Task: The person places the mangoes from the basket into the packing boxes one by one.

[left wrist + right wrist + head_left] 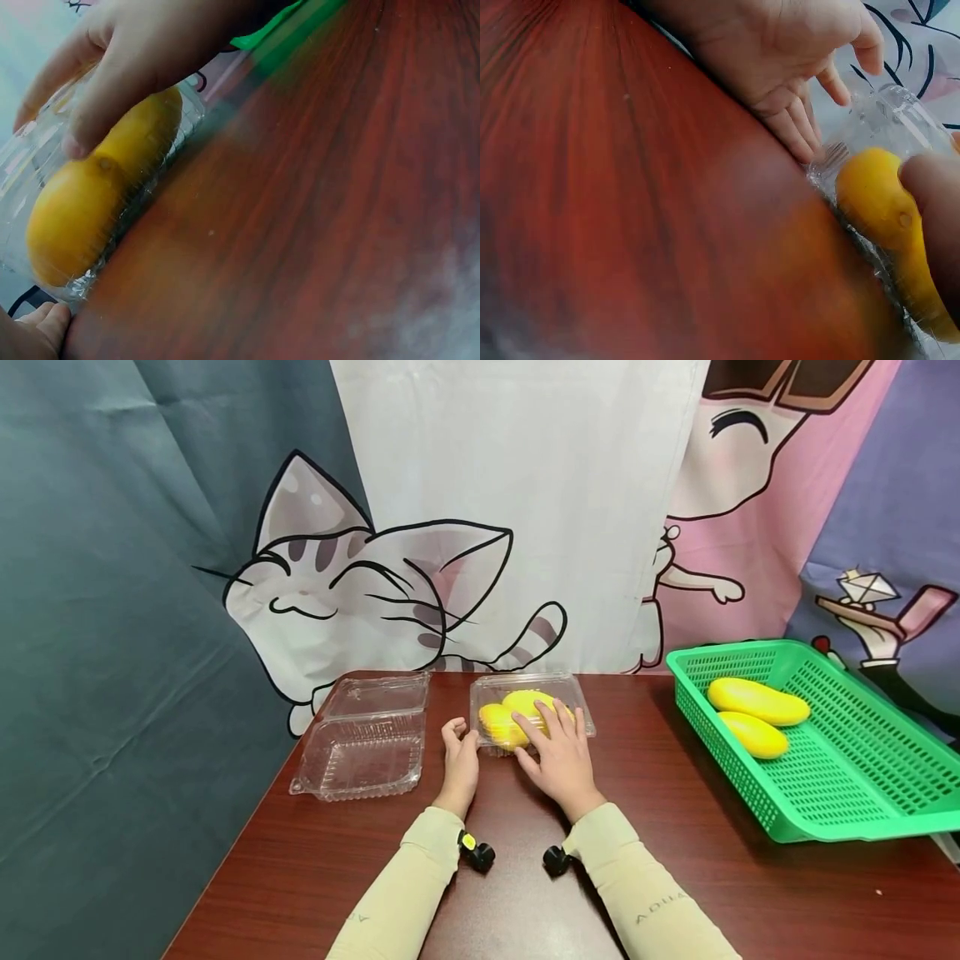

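Note:
A clear plastic clamshell box (576, 692), its lid down, stands near the table's far edge with yellow oblong fruits (497, 724) inside. My right hand (564, 768) lies over the lid with fingers spread, the fingertips right on the plastic above the fruits. Beside the box's left wall is my left hand (459, 768), its fingers loosely bent at the near left corner. In the right wrist view, the lower fingers of that left hand (780, 56) reach the box's bottom edge. From the left wrist, the smooth fruits (75, 217) show through the ribbed wall, under the right thumb.
An open clear clamshell box (367, 756) sits to the left, lid folded back. At the right, a green plastic basket (855, 827) contains two yellow oblong fruits (757, 702). The dark red wooden table (675, 835) ends at a cartoon-printed cloth (600, 527) behind.

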A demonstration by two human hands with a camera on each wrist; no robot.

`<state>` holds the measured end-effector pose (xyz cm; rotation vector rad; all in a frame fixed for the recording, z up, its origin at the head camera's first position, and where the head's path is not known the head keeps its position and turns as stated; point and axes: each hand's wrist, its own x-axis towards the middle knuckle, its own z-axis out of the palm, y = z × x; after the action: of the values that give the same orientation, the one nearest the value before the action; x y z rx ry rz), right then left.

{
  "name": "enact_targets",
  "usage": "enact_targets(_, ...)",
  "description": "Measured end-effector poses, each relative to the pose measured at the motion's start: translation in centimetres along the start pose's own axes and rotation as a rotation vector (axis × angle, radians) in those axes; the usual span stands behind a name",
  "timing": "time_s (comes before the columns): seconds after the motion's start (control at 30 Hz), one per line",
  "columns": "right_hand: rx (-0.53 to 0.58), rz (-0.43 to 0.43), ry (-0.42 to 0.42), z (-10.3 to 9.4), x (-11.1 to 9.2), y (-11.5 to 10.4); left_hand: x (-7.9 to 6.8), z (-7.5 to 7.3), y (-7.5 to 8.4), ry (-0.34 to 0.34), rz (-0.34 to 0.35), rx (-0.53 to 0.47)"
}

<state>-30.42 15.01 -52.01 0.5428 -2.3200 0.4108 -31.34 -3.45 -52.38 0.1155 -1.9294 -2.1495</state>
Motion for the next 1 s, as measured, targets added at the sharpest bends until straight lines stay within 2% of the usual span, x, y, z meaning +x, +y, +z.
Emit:
enact_targets(0.2, -0.008, 0.059, -0.009, -0.3, -0.1, 1.2, 0.1, 0.2, 0.2, 0.001, -0.004, -0.039)
enact_targets(0.33, -0.006, 0.120, -0.007, -1.0, -0.3, 2.9, -1.1, 0.1, 2.4, -0.003, -0.001, -0.049)
enact_targets(0.43, -0.009, 0.166, -0.011, -1.8, -0.6, 4.1, -1.4, 0.1, 2.9, -0.002, -0.008, -0.043)
enact_targets(0.6, 0.001, 0.191, 0.002, -2.9, -1.3, 6.2, -0.1, 0.2, 0.3, 0.023, -0.017, -0.040)
enact_targets(0.83, -0.002, 0.199, 0.024, -3.9, -2.3, 9.0, -0.2, 0.2, 0.2, 0.025, 0.005, -0.018)
enact_targets(1.0, -0.006, 0.221, 0.035, -4.5, -2.8, 10.1, -0.1, 0.1, 0.1, 0.005, 0.007, -0.005)
